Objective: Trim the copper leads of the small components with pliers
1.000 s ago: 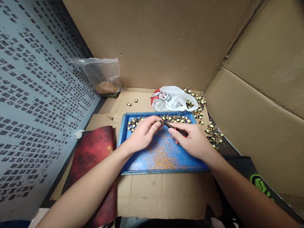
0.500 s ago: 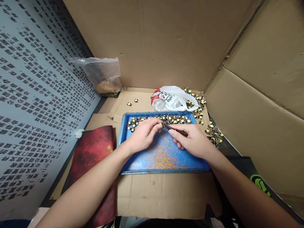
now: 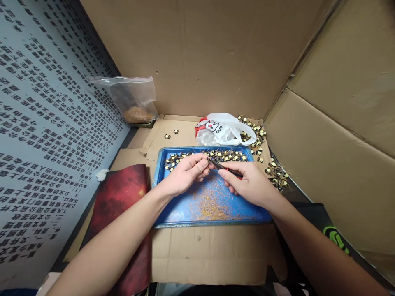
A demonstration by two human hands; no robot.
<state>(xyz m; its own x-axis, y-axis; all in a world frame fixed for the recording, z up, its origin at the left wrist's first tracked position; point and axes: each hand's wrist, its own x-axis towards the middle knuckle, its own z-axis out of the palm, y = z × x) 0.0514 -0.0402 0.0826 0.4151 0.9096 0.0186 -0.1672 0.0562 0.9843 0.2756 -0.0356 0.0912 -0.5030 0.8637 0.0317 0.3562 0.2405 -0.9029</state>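
My left hand (image 3: 189, 172) is closed in a pinch over the tray, fingertips around a small wound coil component (image 3: 208, 159) with thin wire leads, mostly hidden by the fingers. My right hand (image 3: 247, 179) grips wire cutters (image 3: 228, 169) with dark jaws and red on the handles. Their tips point left and meet the component at my left fingertips. Beneath both hands lies a blue tray (image 3: 173, 211). Along its far side are many similar yellow-topped black components (image 3: 228, 156), and copper-coloured wire clippings (image 3: 212, 207) are scattered over its middle and near part.
Behind the tray sits a white and red plastic bag (image 3: 225, 128). More components (image 3: 277, 174) are heaped to the right, and two small ones (image 3: 171, 134) lie on the cardboard. A clear bag of wire bits (image 3: 137, 113) stands back left. Cardboard walls (image 3: 191, 53) enclose the space.
The component has turned in my left fingers, its yellow top now hardly visible, and the lower left fingers have loosened slightly. The cutters stay at it. The view has shifted slightly.
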